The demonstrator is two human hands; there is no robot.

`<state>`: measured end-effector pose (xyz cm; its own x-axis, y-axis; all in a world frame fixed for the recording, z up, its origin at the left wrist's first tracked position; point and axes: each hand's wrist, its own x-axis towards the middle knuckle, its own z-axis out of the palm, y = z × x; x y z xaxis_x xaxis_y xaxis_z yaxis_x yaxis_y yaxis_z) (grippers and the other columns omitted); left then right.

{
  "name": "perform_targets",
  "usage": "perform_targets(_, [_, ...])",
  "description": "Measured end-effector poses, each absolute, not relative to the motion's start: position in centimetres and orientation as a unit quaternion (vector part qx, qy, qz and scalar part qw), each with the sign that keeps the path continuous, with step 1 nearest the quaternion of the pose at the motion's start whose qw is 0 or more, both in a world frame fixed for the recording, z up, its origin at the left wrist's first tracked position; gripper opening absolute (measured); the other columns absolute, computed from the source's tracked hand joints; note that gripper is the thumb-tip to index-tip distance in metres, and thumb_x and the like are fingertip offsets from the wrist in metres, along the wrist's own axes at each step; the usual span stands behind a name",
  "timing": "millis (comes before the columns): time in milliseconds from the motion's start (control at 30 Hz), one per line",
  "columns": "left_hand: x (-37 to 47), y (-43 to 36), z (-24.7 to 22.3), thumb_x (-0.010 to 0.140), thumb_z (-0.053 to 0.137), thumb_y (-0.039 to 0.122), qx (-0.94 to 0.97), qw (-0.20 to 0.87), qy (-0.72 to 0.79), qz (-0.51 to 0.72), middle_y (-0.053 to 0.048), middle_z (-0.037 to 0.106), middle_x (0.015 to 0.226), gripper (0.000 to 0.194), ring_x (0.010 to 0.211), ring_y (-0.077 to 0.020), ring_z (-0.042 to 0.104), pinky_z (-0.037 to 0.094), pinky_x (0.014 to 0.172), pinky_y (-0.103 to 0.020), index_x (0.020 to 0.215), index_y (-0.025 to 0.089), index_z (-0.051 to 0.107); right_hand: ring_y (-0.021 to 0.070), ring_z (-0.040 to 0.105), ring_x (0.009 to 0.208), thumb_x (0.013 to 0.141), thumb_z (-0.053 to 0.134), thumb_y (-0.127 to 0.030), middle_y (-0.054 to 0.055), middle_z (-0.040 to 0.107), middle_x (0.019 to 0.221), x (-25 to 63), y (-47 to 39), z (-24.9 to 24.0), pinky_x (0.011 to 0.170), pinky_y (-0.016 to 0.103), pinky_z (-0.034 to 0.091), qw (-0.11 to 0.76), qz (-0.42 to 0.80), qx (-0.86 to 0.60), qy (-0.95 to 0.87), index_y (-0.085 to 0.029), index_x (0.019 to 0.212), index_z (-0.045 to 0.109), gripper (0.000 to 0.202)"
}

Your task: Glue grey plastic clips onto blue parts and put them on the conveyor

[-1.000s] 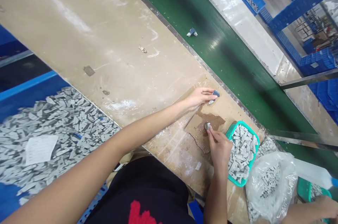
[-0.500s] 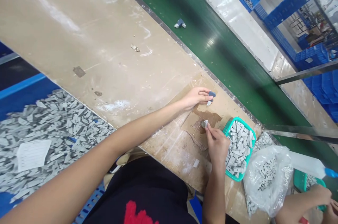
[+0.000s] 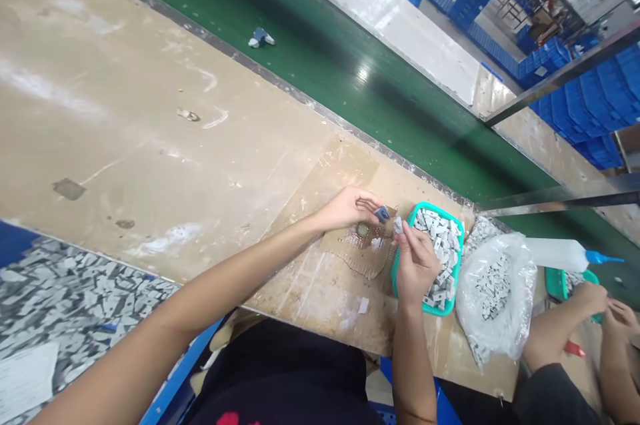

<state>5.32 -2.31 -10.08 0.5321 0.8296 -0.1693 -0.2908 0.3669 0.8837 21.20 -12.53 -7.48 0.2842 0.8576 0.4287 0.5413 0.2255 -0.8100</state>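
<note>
I had both hands closed on parts. Left hand (image 3: 356, 207): thumb and fingertips pinched a blue piece (image 3: 381, 214), which stuck out past the tips on the side facing the right hand (image 3: 419, 261). Right hand: thumb and forefinger pinched a pale piece (image 3: 398, 225) at the very tips, on the side toward the left hand. Pieces were near each other, not touching.

Looks: blue piece was small, blocky, dull slate blue, with a darker spot on its visible face; finer shape too small to tell. Pale piece was whitish grey, small, partly covered by my fingers.

Just under the left grip: a small round thing (image 3: 363, 230) on brown-stained cardboard (image 3: 341, 250). Right behind the right hand: a green basket (image 3: 461, 241) full of grey pieces; couldn't tell if the hand touched it. Right of that: a clear bag (image 3: 520, 318), then a bottle (image 3: 555, 251). Beyond both grips: a green belt (image 3: 400, 111).
</note>
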Motion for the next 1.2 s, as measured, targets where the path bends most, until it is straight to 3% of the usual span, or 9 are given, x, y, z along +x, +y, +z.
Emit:
perform_targets(200, [5.7,-2.8,-9.7,0.054,0.077,0.007,0.444,0.773,0.289,0.349,-0.005,0.075,0.076,0.026,0.069,-0.0136,0.07,0.055,0.069,-0.024,0.08,0.011,0.074,0.0122,0.061,0.068,0.09,0.061,-0.018,0.002,0.068,0.086,21.3,-12.5,-7.5,0.064,0.028,0.052,0.521,0.161,-0.591,-0.594,-0.028,0.108,0.075,0.025])
perform_targets(600, [5.9,-3.6,-8.7,0.056,0.073,0.002,0.447,0.76,0.313,0.352,-0.005,0.074,0.072,0.023,0.064,-0.013,0.069,0.056,0.065,-0.023,0.078,0.009,0.072,0.0117,0.059,0.068,0.089,0.058,-0.013,0.001,0.065,0.08,21.2,-12.4,-7.3,0.065,0.026,0.05,0.481,0.17,-0.598,-0.619,-0.03,0.109,0.075,0.031])
perform_targets(900, [6.4,-4.2,-9.7,0.056,0.075,0.007,0.44,0.73,0.356,0.382,-0.006,0.073,0.074,0.023,0.068,-0.0149,0.068,0.054,0.067,-0.025,0.078,0.01,0.069,0.0129,0.058,0.07,0.091,0.054,-0.017,0.002,0.061,0.078,20.7,-11.8,-7.9,0.064,0.026,0.05,0.453,0.197,-0.612,-0.618,-0.026,0.111,0.074,0.03])
perform_targets(1100, [6.3,-4.8,-10.2,0.053,0.076,0.006,0.467,0.71,0.389,0.356,-0.001,0.066,0.065,0.027,0.06,-0.0106,0.06,0.045,0.059,-0.02,0.078,0.011,0.068,0.0173,0.063,0.069,0.093,0.05,-0.032,0.005,0.066,0.076,21.8,-12.6,-8.1,0.062,0.027,0.051,0.38,0.219,-0.591,-0.677,-0.023,0.102,0.078,0.031])
perform_targets(1200, [5.9,-4.5,-11.2,0.056,0.085,0.026,0.513,0.708,0.336,0.351,-0.001,0.065,0.074,0.042,0.065,-0.0108,0.058,0.045,0.06,-0.02,0.095,0.016,0.072,0.0277,0.068,0.087,0.092,0.045,-0.047,0.013,0.07,0.097,23.8,-12.2,-10.9,0.075,0.039,0.055,0.345,0.197,-0.627,-0.671,-0.024,0.106,0.076,0.042])
